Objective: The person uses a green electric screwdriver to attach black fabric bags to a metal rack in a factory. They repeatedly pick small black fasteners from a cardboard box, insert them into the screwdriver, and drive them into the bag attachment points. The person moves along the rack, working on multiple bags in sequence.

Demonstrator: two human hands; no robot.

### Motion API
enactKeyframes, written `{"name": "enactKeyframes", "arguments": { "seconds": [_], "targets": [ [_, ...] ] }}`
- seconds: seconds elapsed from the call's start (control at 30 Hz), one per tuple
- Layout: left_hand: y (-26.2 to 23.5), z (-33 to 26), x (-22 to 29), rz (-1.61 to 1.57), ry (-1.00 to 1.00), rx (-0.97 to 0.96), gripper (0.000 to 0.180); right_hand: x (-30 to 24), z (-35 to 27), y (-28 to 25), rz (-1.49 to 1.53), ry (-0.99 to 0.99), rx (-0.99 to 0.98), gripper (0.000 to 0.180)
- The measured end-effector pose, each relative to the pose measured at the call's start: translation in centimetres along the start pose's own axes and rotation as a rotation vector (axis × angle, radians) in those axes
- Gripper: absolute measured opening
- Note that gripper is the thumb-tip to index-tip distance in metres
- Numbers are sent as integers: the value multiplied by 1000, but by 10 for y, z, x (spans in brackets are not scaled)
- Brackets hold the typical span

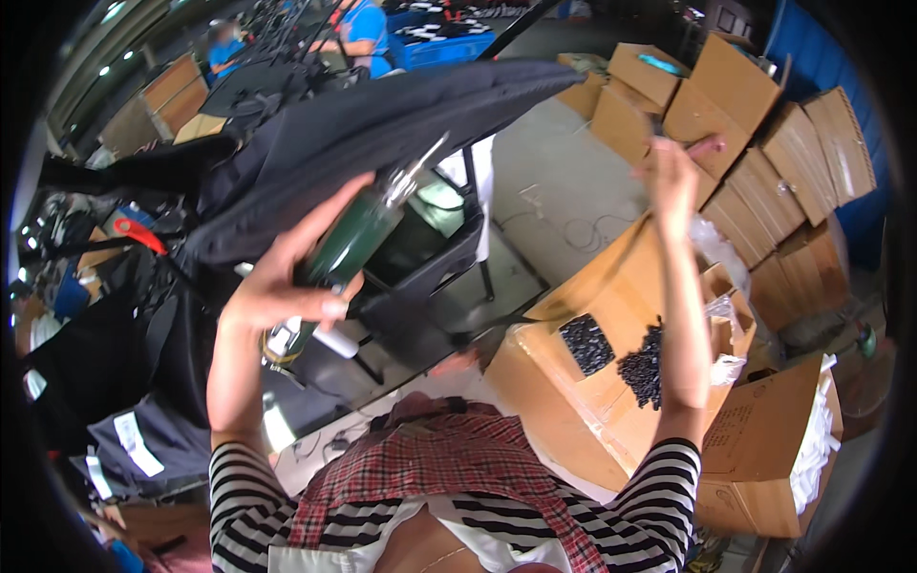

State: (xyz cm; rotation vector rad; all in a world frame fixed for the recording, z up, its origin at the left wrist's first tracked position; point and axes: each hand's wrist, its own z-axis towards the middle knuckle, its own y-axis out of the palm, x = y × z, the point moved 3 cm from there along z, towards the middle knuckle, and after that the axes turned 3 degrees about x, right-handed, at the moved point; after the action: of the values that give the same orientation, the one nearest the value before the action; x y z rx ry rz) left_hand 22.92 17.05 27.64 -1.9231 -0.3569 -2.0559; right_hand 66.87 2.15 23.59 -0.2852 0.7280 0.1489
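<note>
My left hand (287,277) is wrapped round a dark green power screwdriver (353,239), its metal tip pointing up and to the right. Just beyond the tool spreads a large black fabric panel (382,110), part of a dark frame-and-cloth item. My right hand (671,177) is raised at the right, above the cardboard, with its fingers drawn together and smeared by motion. Whatever lies between those fingers cannot be made out. A blurred dark band (621,250) curves beneath that hand. Small black parts (642,368) lie heaped by my right forearm, beside another dark batch (586,346).
The small parts rest on a large cardboard box (535,392). An open carton (764,449) with white pieces stands at lower right, and more cartons (716,100) stack up behind. Black fabric pieces (124,353) crowd the left. A person in blue (363,29) is at the back.
</note>
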Motion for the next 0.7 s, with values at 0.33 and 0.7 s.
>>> {"name": "enactKeyframes", "arguments": {
  "seconds": [0.33, 0.7],
  "targets": [
    [-2, 2, 4, -64, 70, 71, 108, -128, -106, 194, -209, -266, -205, 18],
    [-3, 7, 4, -48, 95, 77, 106, -105, -85, 194, -193, -201, -8, 28]
  ]
}}
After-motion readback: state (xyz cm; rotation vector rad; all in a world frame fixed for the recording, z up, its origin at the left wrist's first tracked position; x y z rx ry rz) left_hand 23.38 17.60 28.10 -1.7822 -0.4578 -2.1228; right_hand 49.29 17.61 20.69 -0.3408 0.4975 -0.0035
